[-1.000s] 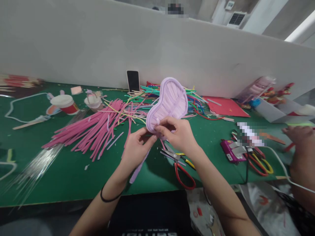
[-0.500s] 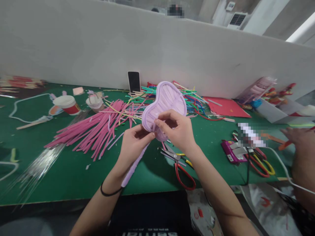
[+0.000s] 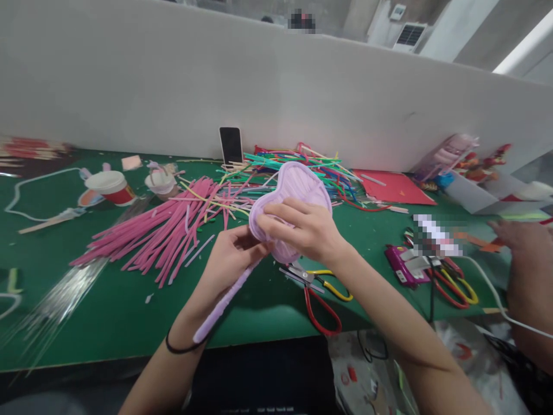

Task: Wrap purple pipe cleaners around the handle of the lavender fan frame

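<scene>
Just beyond the red-and-yellow-handled metal scissors [image 3: 305, 275], a curvy lilac panel of fuzzy stems [image 3: 298, 178] is held up, the left hand [image 3: 228, 256] pinching its lower edge where a straight fuzzy lilac stick [image 3: 224, 305] meets it. The right hand [image 3: 309, 227] curls across its face; whether gripping or pressing, I cannot tell. Fine ribs fill the panel's thick, rounded rim.

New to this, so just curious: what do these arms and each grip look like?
They're a person's: left grip and right grip are ungloved hands. The forearms are sleeveless; a thin black band circles the left wrist, none shows on the right.
</scene>
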